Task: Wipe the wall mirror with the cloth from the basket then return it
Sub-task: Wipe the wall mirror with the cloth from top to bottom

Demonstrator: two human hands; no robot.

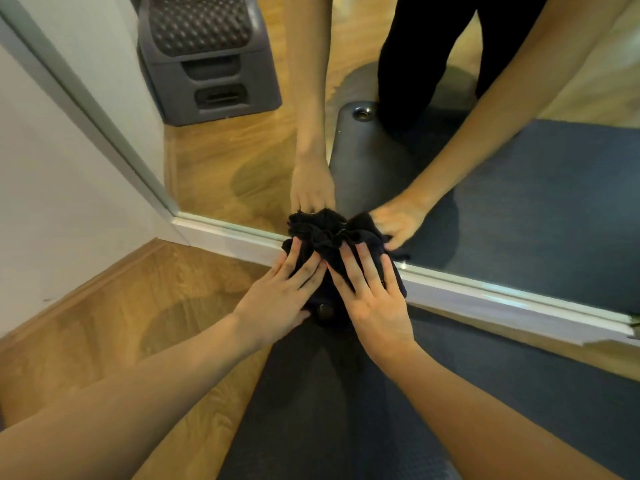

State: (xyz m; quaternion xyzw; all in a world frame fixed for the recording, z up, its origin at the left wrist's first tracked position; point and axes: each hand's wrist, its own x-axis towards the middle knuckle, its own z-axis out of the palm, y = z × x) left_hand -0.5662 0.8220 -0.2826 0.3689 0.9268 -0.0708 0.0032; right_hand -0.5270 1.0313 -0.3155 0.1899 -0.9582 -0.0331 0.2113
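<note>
A dark, bunched cloth (pixel 329 237) is pressed against the bottom of the wall mirror (pixel 242 161), just above its white lower frame (pixel 485 292). My left hand (pixel 280 299) lies flat on the cloth's left side, fingers spread. My right hand (pixel 370 299) presses on its right side, fingers also spread. Both hands and the cloth are doubled in the glass. No basket is in view.
A dark mat (pixel 346 410) runs under my arms to the mirror, with a round eyelet (pixel 325 311) showing between my hands. Wooden floor (pixel 104 341) lies left, meeting a white wall (pixel 52 202). The glass reflects a grey step stool (pixel 207 64) and dark trouser legs.
</note>
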